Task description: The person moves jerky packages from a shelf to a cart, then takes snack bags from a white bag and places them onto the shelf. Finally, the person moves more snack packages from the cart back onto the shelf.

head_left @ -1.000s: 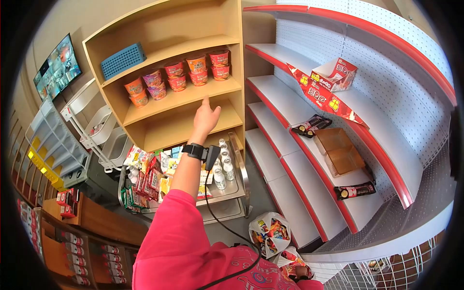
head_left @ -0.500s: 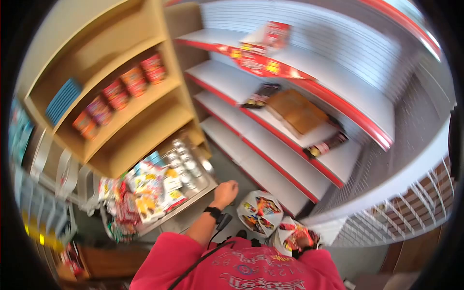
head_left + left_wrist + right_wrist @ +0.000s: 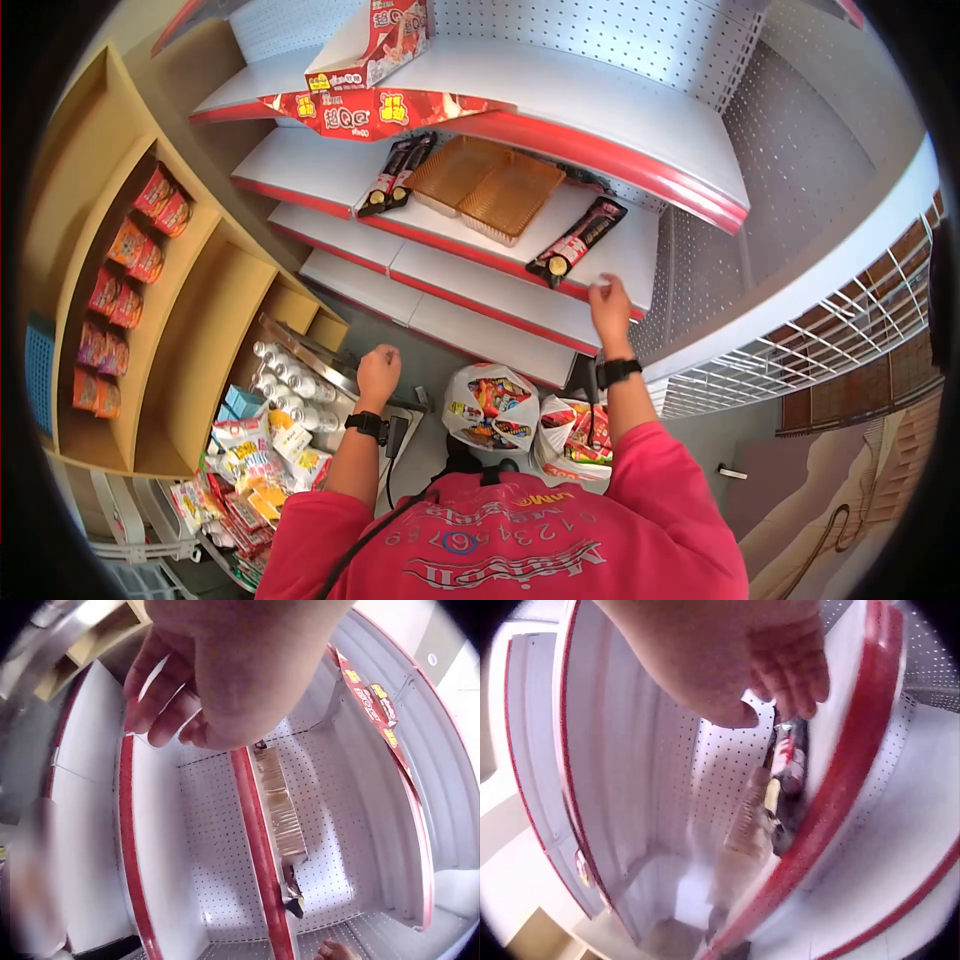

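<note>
My right hand (image 3: 610, 308) reaches toward the shelf with loosely bent fingers and nothing in them. In the right wrist view its fingertips hang right at the near end of a black snack packet (image 3: 787, 761). That packet (image 3: 580, 240) lies slanted beside a brown plastic tray (image 3: 487, 185) with compartments. Two more black packets (image 3: 398, 175) lie on the tray's left. My left hand (image 3: 379, 375) hovers lower left, in front of the shelves, its fingers loosely curled and empty; gaps between them show in the left wrist view.
A red snack box (image 3: 385, 50) stands on the shelf above. Two plastic bags of snacks, one on the left (image 3: 491, 405) and one on the right (image 3: 575, 438), sit below. At left are a cart with white bottles (image 3: 300, 385) and a wooden shelf (image 3: 190, 300) with noodle cups. A wire rack (image 3: 800, 340) borders the right.
The view has swung right, from the wooden shelf to the white one. My left hand has drawn back from pointing toward the noodle cups. My right hand has risen from the bags to the black packet.
</note>
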A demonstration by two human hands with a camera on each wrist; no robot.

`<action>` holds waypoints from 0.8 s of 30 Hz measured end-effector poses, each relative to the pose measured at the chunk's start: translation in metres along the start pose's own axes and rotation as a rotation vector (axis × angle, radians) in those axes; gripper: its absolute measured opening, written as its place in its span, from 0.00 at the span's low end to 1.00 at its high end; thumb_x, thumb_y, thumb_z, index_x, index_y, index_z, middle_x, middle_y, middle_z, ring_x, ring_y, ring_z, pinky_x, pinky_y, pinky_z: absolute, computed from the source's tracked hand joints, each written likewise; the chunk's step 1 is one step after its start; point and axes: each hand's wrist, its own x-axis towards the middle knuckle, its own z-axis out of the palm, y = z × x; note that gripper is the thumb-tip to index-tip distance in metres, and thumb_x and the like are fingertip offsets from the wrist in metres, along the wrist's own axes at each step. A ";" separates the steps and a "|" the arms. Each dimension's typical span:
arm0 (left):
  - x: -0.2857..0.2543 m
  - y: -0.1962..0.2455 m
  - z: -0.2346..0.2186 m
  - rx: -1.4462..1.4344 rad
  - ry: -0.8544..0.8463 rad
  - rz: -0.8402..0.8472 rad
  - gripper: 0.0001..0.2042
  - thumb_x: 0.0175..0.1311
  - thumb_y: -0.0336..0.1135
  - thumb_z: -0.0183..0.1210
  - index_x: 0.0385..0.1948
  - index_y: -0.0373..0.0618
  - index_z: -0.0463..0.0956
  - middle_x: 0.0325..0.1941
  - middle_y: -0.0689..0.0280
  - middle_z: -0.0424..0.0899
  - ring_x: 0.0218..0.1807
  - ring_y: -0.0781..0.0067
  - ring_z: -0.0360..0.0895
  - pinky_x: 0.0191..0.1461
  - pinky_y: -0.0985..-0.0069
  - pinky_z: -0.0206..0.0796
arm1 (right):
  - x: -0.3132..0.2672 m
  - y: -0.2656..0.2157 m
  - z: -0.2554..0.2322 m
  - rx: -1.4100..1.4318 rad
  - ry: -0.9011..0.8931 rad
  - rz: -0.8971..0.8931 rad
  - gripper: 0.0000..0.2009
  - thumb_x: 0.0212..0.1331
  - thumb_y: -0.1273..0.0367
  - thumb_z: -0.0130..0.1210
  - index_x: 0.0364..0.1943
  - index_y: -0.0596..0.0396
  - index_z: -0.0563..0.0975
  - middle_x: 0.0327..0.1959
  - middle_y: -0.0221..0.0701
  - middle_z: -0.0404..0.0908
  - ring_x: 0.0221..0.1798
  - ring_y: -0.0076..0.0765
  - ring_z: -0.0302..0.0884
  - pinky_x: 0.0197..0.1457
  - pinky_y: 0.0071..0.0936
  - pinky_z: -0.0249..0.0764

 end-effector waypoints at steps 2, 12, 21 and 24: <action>0.040 0.004 -0.005 0.036 0.058 0.033 0.08 0.52 0.35 0.54 0.28 0.42 0.77 0.25 0.55 0.80 0.31 0.53 0.77 0.35 0.63 0.69 | 0.043 -0.006 0.017 -0.156 -0.033 0.112 0.28 0.52 0.60 0.52 0.53 0.67 0.63 0.33 0.52 0.78 0.38 0.54 0.77 0.42 0.40 0.72; 0.275 0.031 -0.016 0.147 0.286 0.369 0.26 0.48 0.38 0.60 0.50 0.41 0.65 0.48 0.46 0.68 0.49 0.45 0.67 0.50 0.59 0.63 | 0.108 -0.001 0.075 -0.327 -0.031 0.373 0.52 0.35 0.53 0.61 0.55 0.84 0.46 0.44 0.62 0.71 0.47 0.53 0.74 0.48 0.34 0.72; 0.433 -0.003 0.059 0.131 -0.269 0.184 0.48 0.26 0.58 0.69 0.53 0.37 0.62 0.48 0.47 0.74 0.52 0.50 0.72 0.54 0.64 0.64 | 0.009 -0.046 -0.019 -0.177 0.146 0.338 0.35 0.42 0.61 0.60 0.55 0.67 0.63 0.36 0.44 0.78 0.35 0.36 0.77 0.40 0.28 0.71; 0.452 -0.011 0.066 0.112 -0.272 0.216 0.56 0.19 0.59 0.70 0.58 0.39 0.55 0.52 0.47 0.72 0.56 0.52 0.68 0.58 0.66 0.60 | -0.043 -0.057 -0.051 -0.307 0.201 0.298 0.34 0.43 0.65 0.59 0.57 0.64 0.61 0.35 0.41 0.78 0.31 0.32 0.75 0.37 0.27 0.72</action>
